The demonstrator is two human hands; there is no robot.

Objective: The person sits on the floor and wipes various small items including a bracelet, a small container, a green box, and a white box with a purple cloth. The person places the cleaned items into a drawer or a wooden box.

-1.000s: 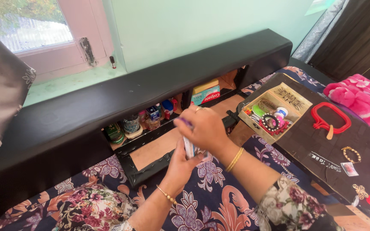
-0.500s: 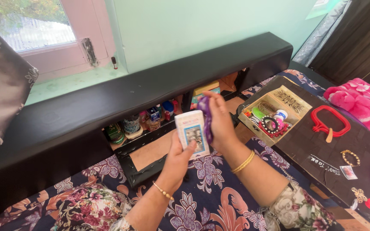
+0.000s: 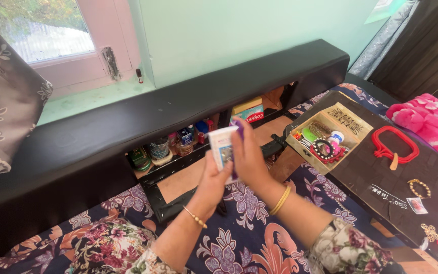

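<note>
Nearest me, my floral sleeves rest over the patterned bedspread (image 3: pixel 239 243), and both my hands are raised together above it. My left hand (image 3: pixel 213 183) grips the lower end of a small white box (image 3: pixel 222 147) from beneath, holding it upright, while my right hand (image 3: pixel 249 157) lies flat against its right face, pressing a scrap of purple cloth (image 3: pixel 238 124) to the card. So both hands are closed on the box, one under, one beside. It looks light and stiff, thin card that would dent if squeezed, so I judge the firm edges and bottom corners the best places to hold it; the cloth is soft and limp. To the right lies a dark board (image 3: pixel 381 172) carrying an open tray of bangles (image 3: pixel 325 139) and a red hand mirror frame (image 3: pixel 394 144). Beyond my hands, the black headboard shelf (image 3: pixel 178 109) shelters small bottles (image 3: pixel 178 144) and a carton. Farthest off are the window (image 3: pixel 41 35) and green wall.
</note>
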